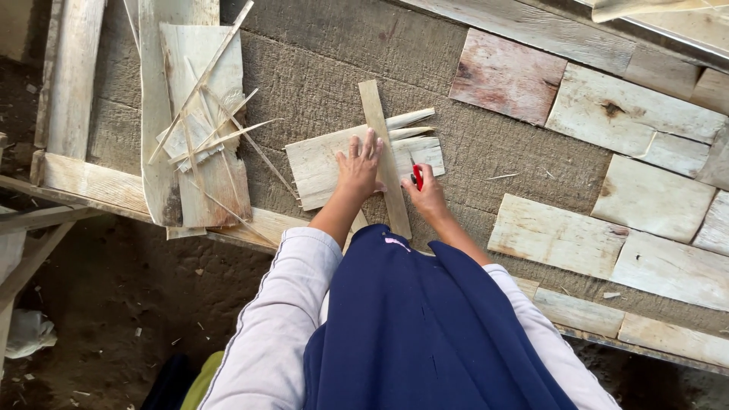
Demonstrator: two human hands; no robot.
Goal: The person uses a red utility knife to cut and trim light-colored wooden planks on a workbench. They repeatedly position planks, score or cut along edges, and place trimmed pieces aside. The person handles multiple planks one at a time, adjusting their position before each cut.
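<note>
My left hand point(359, 168) open, flat on wood strip point(383, 156) over veneer sheet point(323, 167). My right hand point(427, 193) gripping red cutter point(417, 176). Rough table point(319, 68); offcut pile point(199, 114) at 10 o'clock; dirt floor point(114, 319) at 8.

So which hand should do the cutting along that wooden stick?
Probably the right hand: it already grips the red cutter beside the wooden strip. The left hand lies flat, pressing the strip onto the thin sheet.
</note>
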